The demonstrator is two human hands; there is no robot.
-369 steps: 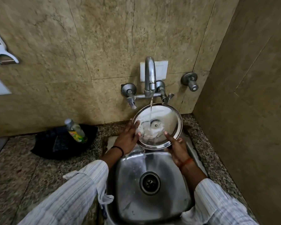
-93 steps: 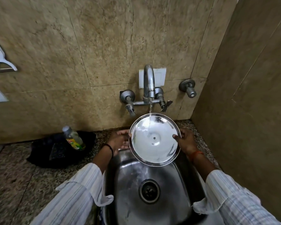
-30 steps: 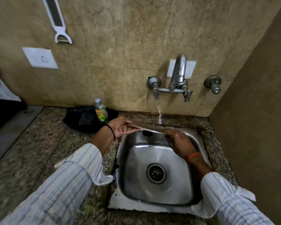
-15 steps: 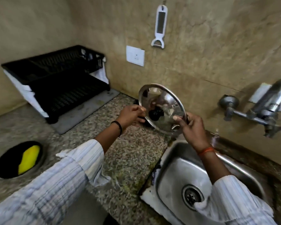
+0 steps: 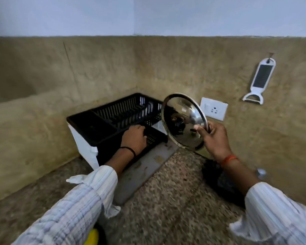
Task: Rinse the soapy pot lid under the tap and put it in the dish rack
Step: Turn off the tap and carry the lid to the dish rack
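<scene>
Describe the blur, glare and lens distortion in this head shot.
Head view: motion blur smears the countertop and sleeves; the lid, held by the right hand, shows bright reflections; wide-angle bending curves the wall edges; the dish rack stays fairly sharp.
</scene>
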